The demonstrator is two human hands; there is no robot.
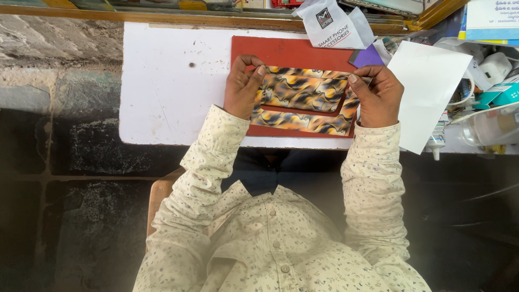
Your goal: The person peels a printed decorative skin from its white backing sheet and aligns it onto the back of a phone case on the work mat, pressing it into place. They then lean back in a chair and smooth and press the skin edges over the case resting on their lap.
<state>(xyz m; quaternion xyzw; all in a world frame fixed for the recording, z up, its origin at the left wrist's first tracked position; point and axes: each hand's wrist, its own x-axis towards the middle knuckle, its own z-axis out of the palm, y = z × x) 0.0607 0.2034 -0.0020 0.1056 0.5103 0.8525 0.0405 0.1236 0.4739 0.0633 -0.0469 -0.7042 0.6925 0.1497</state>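
From the head camera I look straight down on a white tabletop [162,81] with a red mat [294,51] lying on it. On the mat is a patterned sheet [303,92], swirled in orange, blue and black, with part of it cut away so the red shows through a long slot. Its long axis runs left to right across my view, parallel to the tabletop's near edge.

My left hand [243,86] has the sheet's left end, thumb on top and fingers curled, pinching the upper left corner. My right hand [378,94] pinches the right end the same way, thumb pressing down near the upper right corner. Each hand sits at its own end, so neither is nearer than the other; the sheet spans the gap between them, and the ends point toward the hands.

Just right of my right hand lies a white sheet of paper [430,92], tilted, overhanging the near edge. A purple scrap [368,57] and a white packet [330,24] sit beyond it, and a glue bottle [435,138] lies among clutter at the far right.
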